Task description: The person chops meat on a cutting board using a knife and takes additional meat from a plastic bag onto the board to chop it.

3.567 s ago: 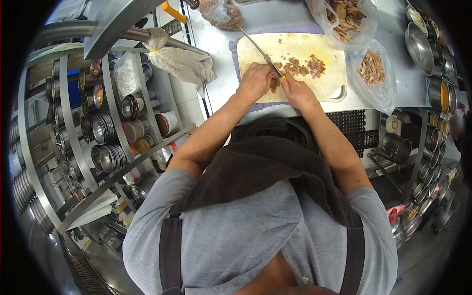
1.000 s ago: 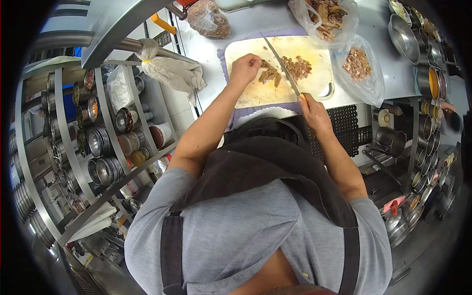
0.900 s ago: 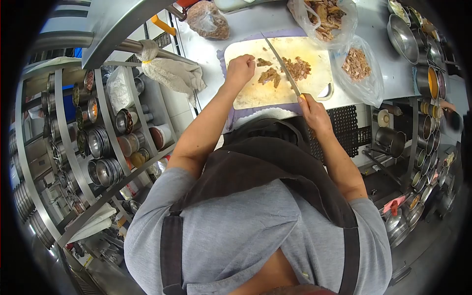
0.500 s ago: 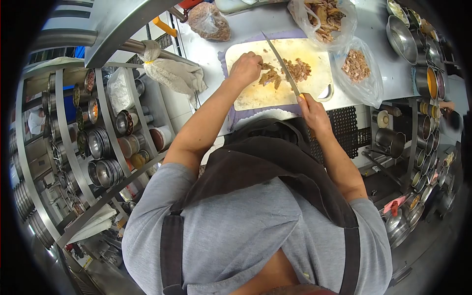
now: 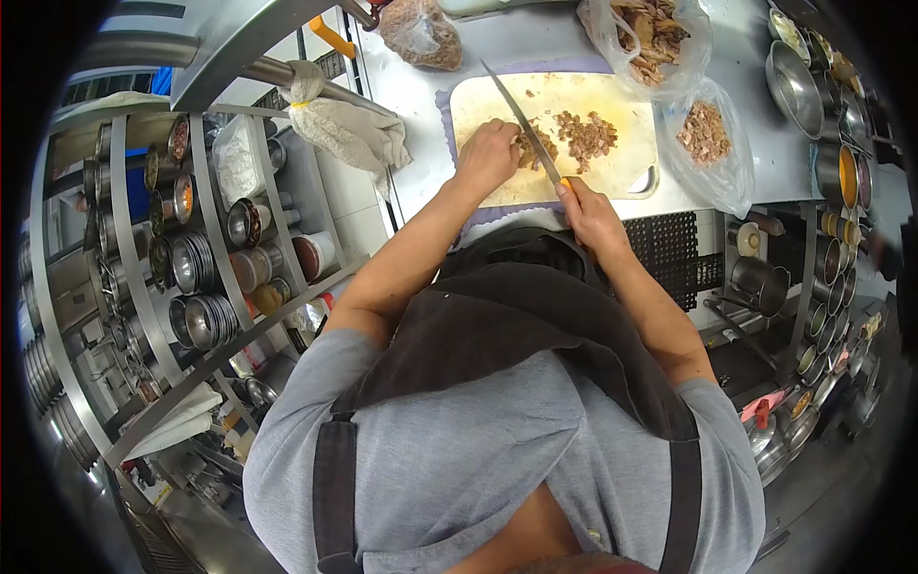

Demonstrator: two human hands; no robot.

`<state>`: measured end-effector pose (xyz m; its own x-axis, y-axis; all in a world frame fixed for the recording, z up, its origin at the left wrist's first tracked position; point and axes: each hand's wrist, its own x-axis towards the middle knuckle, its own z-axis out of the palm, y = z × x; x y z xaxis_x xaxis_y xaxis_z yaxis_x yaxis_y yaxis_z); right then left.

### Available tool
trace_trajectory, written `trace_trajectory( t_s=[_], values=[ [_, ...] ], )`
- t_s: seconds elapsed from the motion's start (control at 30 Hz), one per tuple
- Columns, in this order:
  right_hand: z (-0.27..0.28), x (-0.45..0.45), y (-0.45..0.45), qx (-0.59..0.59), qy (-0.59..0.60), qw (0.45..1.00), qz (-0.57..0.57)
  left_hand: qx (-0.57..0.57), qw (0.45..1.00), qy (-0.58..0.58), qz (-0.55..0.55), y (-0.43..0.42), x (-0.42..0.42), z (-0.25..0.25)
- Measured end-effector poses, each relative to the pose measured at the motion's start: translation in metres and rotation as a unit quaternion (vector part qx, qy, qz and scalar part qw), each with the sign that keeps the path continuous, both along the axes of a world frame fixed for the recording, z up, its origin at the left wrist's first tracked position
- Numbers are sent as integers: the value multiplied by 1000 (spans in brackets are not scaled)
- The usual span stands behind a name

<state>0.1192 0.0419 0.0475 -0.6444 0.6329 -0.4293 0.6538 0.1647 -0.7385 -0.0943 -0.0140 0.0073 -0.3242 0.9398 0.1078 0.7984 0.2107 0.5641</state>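
Right hand (image 5: 595, 218) grips knife (image 5: 523, 121), handle mostly hidden; left hand (image 5: 490, 156) at chopped meat (image 5: 527, 154), grip unclear.

A pale cloth (image 5: 344, 124) hangs knotted on a metal rail (image 5: 268, 72), near a yellow bar (image 5: 332, 36). The left rack (image 5: 120, 172) holds stacked bowls (image 5: 191, 263), a white plastic bag (image 5: 239, 163) and a tub (image 5: 314, 256). A steel bowl (image 5: 796, 91) sits at the upper right. Below, a dark pot (image 5: 760, 285) stands right of a perforated black mat (image 5: 663, 253).
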Motion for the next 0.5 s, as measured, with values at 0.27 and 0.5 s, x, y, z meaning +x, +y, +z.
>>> trace_trajectory(
  t_s=[0.27, 0.5],
  values=[
    [7, 16, 10, -43, -6, 997, -61, -28, 999, 17, -36, 11, -4, -13],
    [-1, 29, 8, -16, -12, 996, -81, -34, 996, 8, -77, 0, -4, -4]
  ],
)
